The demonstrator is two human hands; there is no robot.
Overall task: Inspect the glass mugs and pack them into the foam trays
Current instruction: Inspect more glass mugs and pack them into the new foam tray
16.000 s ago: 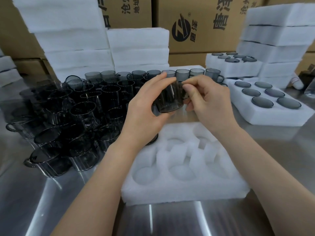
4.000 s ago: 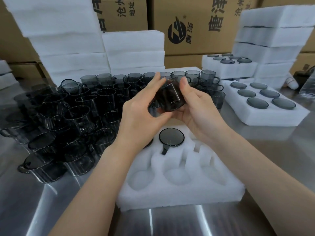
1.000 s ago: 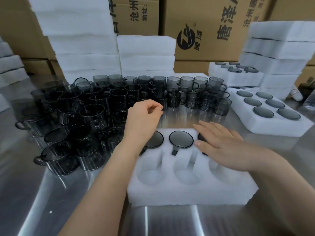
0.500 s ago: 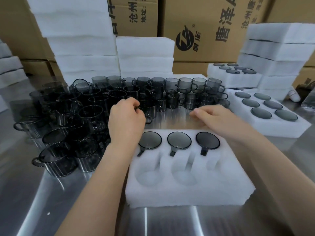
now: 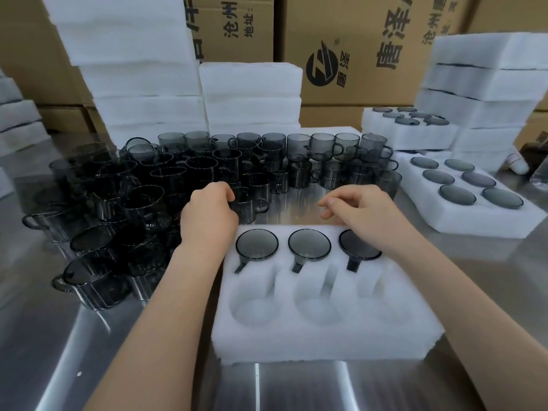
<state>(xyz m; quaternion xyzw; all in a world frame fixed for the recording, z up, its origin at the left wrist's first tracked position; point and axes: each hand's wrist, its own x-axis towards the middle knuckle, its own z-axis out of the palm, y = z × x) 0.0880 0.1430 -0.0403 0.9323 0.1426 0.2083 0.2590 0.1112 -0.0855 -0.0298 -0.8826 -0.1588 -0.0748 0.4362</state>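
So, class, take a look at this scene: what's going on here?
A person is filling a foam tray from a loose cluster of grey glass mugs on the steel table. The left hand grips a mug at the cluster's edge. The right hand hovers over the tray's far edge, fingers loosely curled, holding nothing. Three packed mugs fill the back row, and the three front pockets are empty.

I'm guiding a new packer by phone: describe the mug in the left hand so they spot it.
Find the near foam tray, three mugs in its far row. Just beyond its far left corner stands a mug, handle pointing right. It alone is gripped by the left hand.
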